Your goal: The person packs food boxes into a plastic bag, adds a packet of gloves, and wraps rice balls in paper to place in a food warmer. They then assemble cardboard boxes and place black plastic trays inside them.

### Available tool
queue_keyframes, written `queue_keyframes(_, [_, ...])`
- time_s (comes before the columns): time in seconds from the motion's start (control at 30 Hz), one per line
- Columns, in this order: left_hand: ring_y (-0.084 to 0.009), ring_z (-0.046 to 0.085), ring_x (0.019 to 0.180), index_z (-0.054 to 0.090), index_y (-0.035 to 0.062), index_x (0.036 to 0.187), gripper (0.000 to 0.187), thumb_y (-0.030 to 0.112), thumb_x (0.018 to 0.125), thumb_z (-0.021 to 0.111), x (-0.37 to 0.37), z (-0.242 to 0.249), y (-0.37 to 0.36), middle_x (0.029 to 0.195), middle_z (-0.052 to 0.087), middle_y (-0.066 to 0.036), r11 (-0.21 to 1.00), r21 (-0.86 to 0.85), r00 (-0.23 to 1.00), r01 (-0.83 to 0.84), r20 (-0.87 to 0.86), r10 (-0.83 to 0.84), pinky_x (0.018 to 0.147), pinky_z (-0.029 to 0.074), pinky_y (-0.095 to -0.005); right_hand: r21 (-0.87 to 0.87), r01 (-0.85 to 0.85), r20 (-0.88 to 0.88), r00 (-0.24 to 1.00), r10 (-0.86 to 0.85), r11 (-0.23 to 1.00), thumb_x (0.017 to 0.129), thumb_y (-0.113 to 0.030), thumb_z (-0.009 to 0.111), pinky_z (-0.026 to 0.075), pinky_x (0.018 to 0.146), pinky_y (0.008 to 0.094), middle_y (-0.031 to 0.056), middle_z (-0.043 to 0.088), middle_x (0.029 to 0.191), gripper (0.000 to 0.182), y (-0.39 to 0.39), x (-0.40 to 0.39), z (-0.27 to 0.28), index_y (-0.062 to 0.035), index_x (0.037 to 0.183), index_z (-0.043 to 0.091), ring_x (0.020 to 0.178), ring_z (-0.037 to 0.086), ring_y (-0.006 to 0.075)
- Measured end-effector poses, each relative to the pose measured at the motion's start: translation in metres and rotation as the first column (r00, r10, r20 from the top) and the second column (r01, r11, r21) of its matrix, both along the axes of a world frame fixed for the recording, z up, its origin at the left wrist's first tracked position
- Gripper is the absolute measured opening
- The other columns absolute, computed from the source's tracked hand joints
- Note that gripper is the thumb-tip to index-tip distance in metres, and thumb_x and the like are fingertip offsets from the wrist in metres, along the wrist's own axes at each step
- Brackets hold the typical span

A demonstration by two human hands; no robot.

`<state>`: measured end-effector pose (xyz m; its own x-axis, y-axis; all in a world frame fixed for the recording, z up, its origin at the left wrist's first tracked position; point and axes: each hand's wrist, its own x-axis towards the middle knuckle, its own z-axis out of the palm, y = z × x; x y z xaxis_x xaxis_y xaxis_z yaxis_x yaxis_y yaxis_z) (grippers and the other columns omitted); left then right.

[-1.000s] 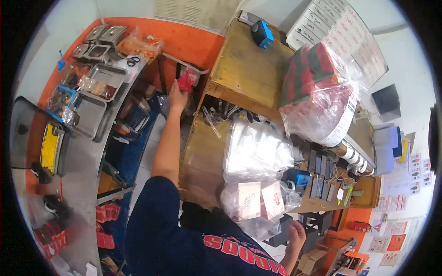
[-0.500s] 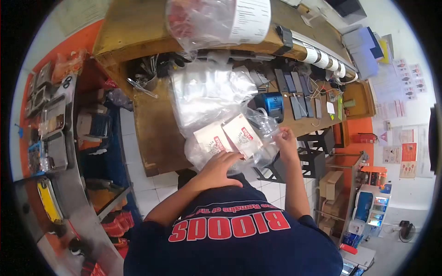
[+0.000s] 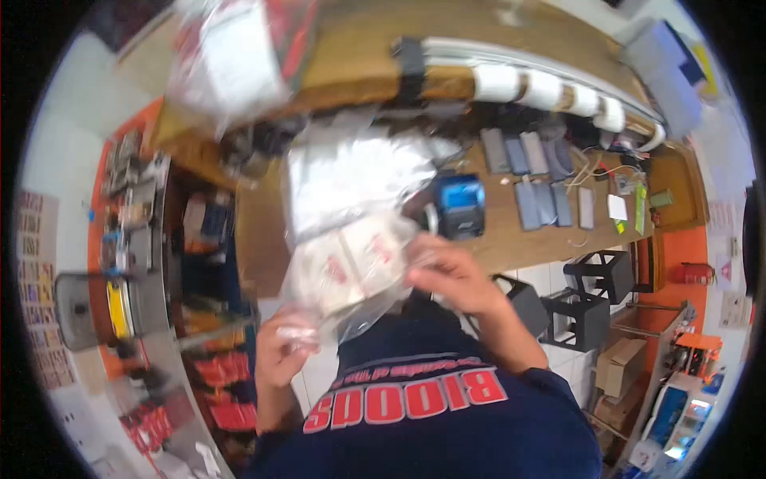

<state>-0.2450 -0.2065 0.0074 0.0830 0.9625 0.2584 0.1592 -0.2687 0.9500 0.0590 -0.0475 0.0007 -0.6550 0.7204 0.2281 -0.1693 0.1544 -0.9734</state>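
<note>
Between my two hands hangs a clear plastic bag (image 3: 371, 307) with two cream packets (image 3: 351, 263) side by side in it, each with red print. My left hand (image 3: 286, 347) is closed on the bag's lower left edge. At the bag's right edge my right hand (image 3: 455, 275) grips the plastic, thumb and fingers pressed together. Just beyond the bag, a stack of clear plastic sheets or bags (image 3: 343, 176) lies on the wooden desk (image 3: 259, 239). A blue and black device (image 3: 460, 206) stands right of the stack.
Several phone-like devices (image 3: 531, 156) and cables lie on the desk at the right. Above, a shelf (image 3: 351, 56) holds a wrapped bag (image 3: 239, 60) and white rolls (image 3: 542, 88). Black stools (image 3: 578, 319) stand at lower right, metal trays (image 3: 140, 203) at left.
My left hand has moved from the packets to the bag's left edge and closed on it. The bag is lifted and shifted left, and the view has turned.
</note>
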Motion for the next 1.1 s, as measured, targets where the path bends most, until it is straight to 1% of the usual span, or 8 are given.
queue_keyframes(0.3, [-0.0284, 0.066, 0.094, 0.070, 0.0039, 0.101, 0.023, 0.015, 0.082, 0.072, 0.024, 0.028, -0.031, 0.106, 0.070, -0.015, 0.884, 0.213, 0.650, -0.416, -0.611, 0.453, 0.082, 0.052, -0.0422, 0.231, -0.041, 0.108, 0.994, 0.017, 0.972, 0.092, -0.021, 0.073, 0.041, 0.105, 0.0389, 0.0137, 0.058, 0.125, 0.025, 0.026, 0.091, -0.028, -0.0040, 0.110, 0.069, 0.122, 0.053, 0.0279])
queue_keyframes(0.43, [-0.0298, 0.059, 0.087, 0.062, 0.0087, 0.120, 0.027, 0.016, 0.094, 0.058, -0.026, -0.078, -0.080, 0.113, 0.066, -0.012, 0.694, 0.249, 0.570, -0.675, -0.420, 0.706, 0.076, 0.050, -0.0434, -0.091, -0.098, 0.165, 0.980, 0.112, 0.991, 0.080, -0.024, 0.086, 0.028, 0.119, 0.0410, 0.0139, 0.031, 0.158, 0.098, 0.020, 0.133, -0.068, -0.0072, 0.157, 0.028, 0.143, 0.035, 0.0287])
queue_keyframes(0.6, [-0.0275, 0.062, 0.091, 0.064, 0.0068, 0.118, 0.033, 0.013, 0.086, 0.066, 0.032, -0.063, 0.005, 0.111, 0.067, -0.013, 0.841, 0.100, 0.685, -0.532, -0.533, 0.497, 0.080, 0.051, -0.0414, 0.276, -0.079, 0.314, 0.949, -0.012, 0.958, 0.059, -0.035, 0.096, 0.009, 0.124, 0.0443, 0.0236, -0.001, 0.167, 0.146, 0.009, 0.061, -0.194, -0.0027, 0.160, -0.005, 0.154, 0.003, 0.0380])
queue_keyframes(0.67, [-0.0266, 0.063, 0.092, 0.065, 0.0060, 0.117, 0.035, 0.012, 0.082, 0.069, 0.042, -0.075, 0.034, 0.111, 0.068, -0.014, 0.873, 0.091, 0.721, -0.480, -0.527, 0.451, 0.082, 0.051, -0.0406, 0.723, -0.163, 0.473, 0.825, -0.308, 0.672, 0.055, -0.042, 0.094, 0.015, 0.121, 0.0478, 0.0233, 0.020, 0.162, 0.133, 0.006, -0.002, -0.208, -0.0071, 0.160, 0.020, 0.149, 0.018, 0.0400])
queue_keyframes(0.77, [-0.0253, 0.064, 0.095, 0.066, 0.0049, 0.115, 0.039, 0.011, 0.077, 0.074, 0.050, -0.097, 0.062, 0.109, 0.068, -0.014, 0.879, 0.080, 0.747, -0.470, -0.494, 0.444, 0.085, 0.052, -0.0395, -0.389, -0.867, 0.087, 0.301, 0.949, 0.311, 0.073, -0.046, 0.085, 0.028, 0.117, 0.0449, 0.0132, 0.053, 0.136, 0.083, 0.090, -0.075, -0.451, -0.0057, 0.136, 0.048, 0.124, 0.051, 0.0285])
queue_keyframes(0.83, [-0.0243, 0.065, 0.097, 0.067, 0.0041, 0.114, 0.041, 0.010, 0.074, 0.077, 0.054, -0.108, 0.079, 0.109, 0.068, -0.015, 0.875, 0.063, 0.762, -0.481, -0.463, 0.453, 0.086, 0.052, -0.0387, 0.556, -0.246, 0.481, 0.874, -0.065, 0.794, 0.081, -0.040, 0.079, 0.026, 0.115, 0.0519, 0.0105, 0.060, 0.122, 0.056, 0.020, -0.099, -0.237, -0.0084, 0.121, 0.056, 0.116, 0.056, 0.0272])
queue_keyframes(0.93, [-0.0229, 0.066, 0.095, 0.067, 0.0036, 0.112, 0.038, 0.009, 0.075, 0.076, 0.053, -0.129, 0.089, 0.106, 0.069, -0.013, 0.900, -0.016, 0.852, -0.436, -0.330, 0.407, 0.084, 0.053, -0.0385, 0.153, 0.051, 0.059, 0.996, -0.061, 0.987, 0.090, -0.041, 0.066, 0.023, 0.115, 0.0567, 0.0123, 0.062, 0.126, 0.047, 0.014, -0.119, -0.418, -0.0131, 0.127, 0.059, 0.124, 0.054, 0.0269])
queue_keyframes(1.1, [-0.0205, 0.067, 0.092, 0.067, 0.0026, 0.110, 0.033, 0.007, 0.077, 0.074, 0.046, -0.178, 0.095, 0.101, 0.070, -0.009, 0.904, -0.178, 0.919, -0.389, -0.006, 0.394, 0.079, 0.055, -0.0383, 0.417, -0.363, 0.487, 0.863, 0.132, 0.833, 0.098, -0.035, 0.052, 0.023, 0.116, 0.0554, 0.0113, 0.055, 0.143, 0.049, 0.024, -0.095, -0.203, -0.0172, 0.144, 0.052, 0.133, 0.047, 0.0298])
